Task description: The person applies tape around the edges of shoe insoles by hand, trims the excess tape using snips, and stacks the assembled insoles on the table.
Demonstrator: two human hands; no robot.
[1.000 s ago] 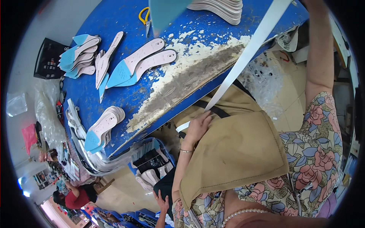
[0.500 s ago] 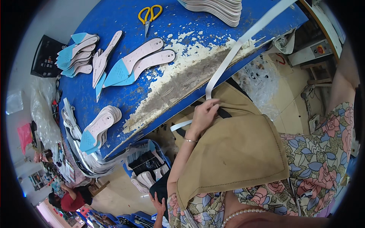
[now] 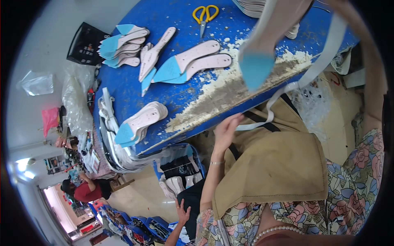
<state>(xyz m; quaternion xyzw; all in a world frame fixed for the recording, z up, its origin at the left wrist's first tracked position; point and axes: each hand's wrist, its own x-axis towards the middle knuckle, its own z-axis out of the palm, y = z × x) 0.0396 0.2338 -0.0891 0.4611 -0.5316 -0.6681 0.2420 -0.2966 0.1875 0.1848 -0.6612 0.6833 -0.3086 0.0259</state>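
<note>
My left hand (image 3: 227,130) is closed, its fingertips pinching one end of a long white strip (image 3: 269,110) beside the apron. The strip loops up to the right, toward my right hand (image 3: 342,10). That hand is blurred at the upper right edge, and its fingers cannot be made out. Close to the camera, a pale shoe insole with a blue toe (image 3: 256,67) hangs in the air above the table's edge, toe down. Its heel end reaches up toward my right hand; what grips it is hidden.
On the worn blue table (image 3: 184,98) lie several insoles (image 3: 193,65), stacked insoles (image 3: 141,121) and yellow-handled scissors (image 3: 203,20). A blue crate (image 3: 158,166) stands below. A co-worker's hand (image 3: 183,211) shows near it; another person (image 3: 88,190) is further off.
The blue-toed insole has come into view at the upper right. The white strip has gone from taut to slack and curved. My view has shifted, and my right hand now shows at the edge.
</note>
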